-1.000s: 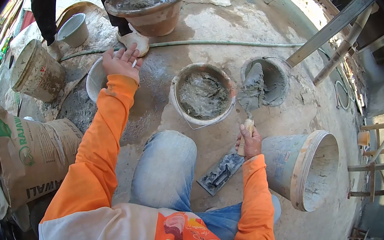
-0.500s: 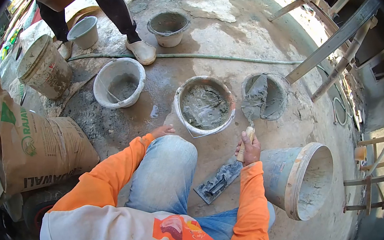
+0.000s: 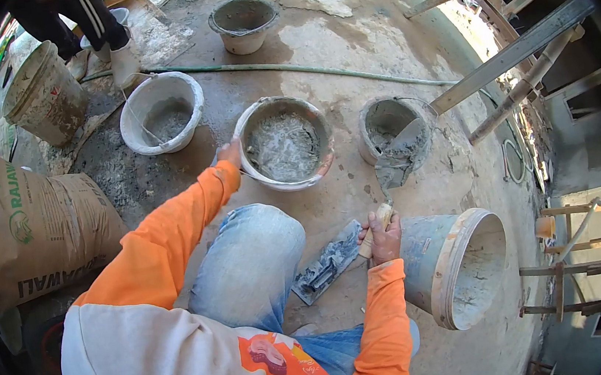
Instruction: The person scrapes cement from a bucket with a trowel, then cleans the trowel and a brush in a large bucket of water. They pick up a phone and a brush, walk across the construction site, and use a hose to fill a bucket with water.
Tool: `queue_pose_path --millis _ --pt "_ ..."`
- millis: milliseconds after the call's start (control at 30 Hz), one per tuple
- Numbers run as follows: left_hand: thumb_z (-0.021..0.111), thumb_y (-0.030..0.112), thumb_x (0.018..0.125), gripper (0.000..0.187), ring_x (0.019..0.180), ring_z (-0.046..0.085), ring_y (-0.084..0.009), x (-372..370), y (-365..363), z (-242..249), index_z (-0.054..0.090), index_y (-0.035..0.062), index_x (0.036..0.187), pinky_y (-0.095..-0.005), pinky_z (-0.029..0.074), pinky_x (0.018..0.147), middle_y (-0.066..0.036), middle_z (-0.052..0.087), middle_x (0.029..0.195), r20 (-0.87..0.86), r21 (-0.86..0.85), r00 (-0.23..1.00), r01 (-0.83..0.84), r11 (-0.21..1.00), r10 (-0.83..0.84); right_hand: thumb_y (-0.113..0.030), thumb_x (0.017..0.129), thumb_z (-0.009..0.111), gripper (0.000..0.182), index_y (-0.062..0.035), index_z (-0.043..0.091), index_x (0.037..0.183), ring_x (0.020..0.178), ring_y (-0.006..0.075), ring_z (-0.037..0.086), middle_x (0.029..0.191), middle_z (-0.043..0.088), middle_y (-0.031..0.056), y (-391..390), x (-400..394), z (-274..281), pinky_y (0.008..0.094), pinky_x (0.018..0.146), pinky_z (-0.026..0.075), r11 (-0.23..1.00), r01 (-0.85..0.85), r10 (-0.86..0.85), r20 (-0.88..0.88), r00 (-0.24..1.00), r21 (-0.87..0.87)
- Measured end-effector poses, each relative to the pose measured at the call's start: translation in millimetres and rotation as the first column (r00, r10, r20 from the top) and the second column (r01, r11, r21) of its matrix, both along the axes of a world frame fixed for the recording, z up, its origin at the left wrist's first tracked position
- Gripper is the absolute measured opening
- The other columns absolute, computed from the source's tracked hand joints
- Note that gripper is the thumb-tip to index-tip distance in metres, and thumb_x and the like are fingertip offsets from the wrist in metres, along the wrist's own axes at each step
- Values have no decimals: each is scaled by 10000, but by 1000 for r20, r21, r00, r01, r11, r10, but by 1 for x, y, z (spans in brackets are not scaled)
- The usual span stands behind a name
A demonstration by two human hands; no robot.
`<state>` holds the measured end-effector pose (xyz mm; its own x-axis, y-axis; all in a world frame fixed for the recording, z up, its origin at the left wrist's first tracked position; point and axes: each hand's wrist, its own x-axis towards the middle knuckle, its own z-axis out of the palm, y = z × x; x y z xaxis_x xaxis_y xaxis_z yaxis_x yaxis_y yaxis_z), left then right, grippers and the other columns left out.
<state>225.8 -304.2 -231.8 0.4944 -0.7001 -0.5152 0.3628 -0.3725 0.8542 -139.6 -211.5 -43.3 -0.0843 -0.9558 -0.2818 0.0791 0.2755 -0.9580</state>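
My left hand [image 3: 231, 153] has its fingers closed on the left rim of a bucket [image 3: 293, 185] that holds wet grey mortar [image 3: 283, 145]. In my right hand [image 3: 382, 237] is the pale wooden handle of a trowel [image 3: 393, 170]. Its mortar-coated blade rests over the near rim of a smaller grey bucket [image 3: 365, 143], partly inside it, with mortar on and around the blade. Beside my right hand, a plastering float [image 3: 323, 266] smeared with mortar lies on the ground. A large bucket [image 3: 428, 265] lies on its side just right of that hand.
A white bucket [image 3: 133, 136], a grey bucket [image 3: 246, 44] and a dirty tall bucket [image 3: 46, 98] stand farther off. A green hose [image 3: 302, 69] crosses the ground. Cement bags [image 3: 52, 223] sit at left. Another person's legs [image 3: 92, 18] are at top left. Wooden and metal props [image 3: 515, 52] slant in at right.
My left hand has gone from beside my knee up to the mortar bucket's rim. The trowel stays in my right hand, its blade lower. The other person has shifted left; the view has moved slightly.
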Motion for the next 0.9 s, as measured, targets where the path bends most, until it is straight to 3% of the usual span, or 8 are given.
queue_pose_path --millis 100,167,233,267,333,367,633,900 --pt "501 461 867 514 753 618 -226 55 -38 17 590 -24 1011 -345 483 680 -138 636 911 274 58 955 104 993 -116 -242 824 637 281 -74 462 966 489 118 525 668 528 49 1 -7 -24 262 404 461 997 -69 74 -119 990 40" --pt "526 458 853 529 767 617 -225 67 -54 15 597 -43 1006 -343 477 695 -154 640 897 203 -22 974 105 994 -98 -252 820 641 289 -70 469 965 521 110 540 666 529 52 1 -4 -46 261 403 455 989 -114 131 -219 967 89" --pt "551 456 839 545 780 616 -224 71 -53 17 605 -61 1000 -341 470 711 -170 644 882 122 -103 990 87 991 -75 -352 815 625 367 -51 485 971 621 212 602 712 581 119 2 7 -65 352 489 481 943 -209 320 -522 791 260" --pt "552 448 844 513 756 607 -189 68 -44 33 615 -40 994 -319 469 694 -135 645 874 261 -48 960 121 992 -104 -352 815 625 367 -51 485 971 621 212 602 712 581 119 2 16 -70 352 489 481 938 -216 332 -523 785 272" --pt "554 439 850 483 731 597 -154 69 -42 33 626 -18 987 -298 469 677 -100 646 866 388 21 912 135 991 -132 -461 809 587 463 -42 497 986 744 359 608 795 614 193 -2 41 -80 439 627 470 931 -351 283 -811 512 103" --pt "564 439 845 478 722 587 -141 69 -46 22 633 -17 974 -290 464 670 -91 645 848 390 5 917 87 996 -82 -520 823 523 497 -51 499 984 830 461 556 852 611 231 -6 52 -75 484 727 435 917 -364 338 -806 486 165" --pt "586 454 816 481 604 540 -144 59 -39 28 664 -21 832 -318 447 607 -110 624 684 384 -91 923 16 996 20 -519 846 483 492 -40 503 952 834 471 551 835 595 270 -52 85 -89 495 700 435 896 -414 372 -780 503 160" --pt "560 477 839 516 597 511 -106 57 -37 34 648 -32 843 -290 435 579 -64 616 679 421 -65 907 31 997 -1 -494 856 454 523 7 536 980 862 475 547 887 582 302 -35 22 -97 503 749 436 812 -456 490 -850 193 364"
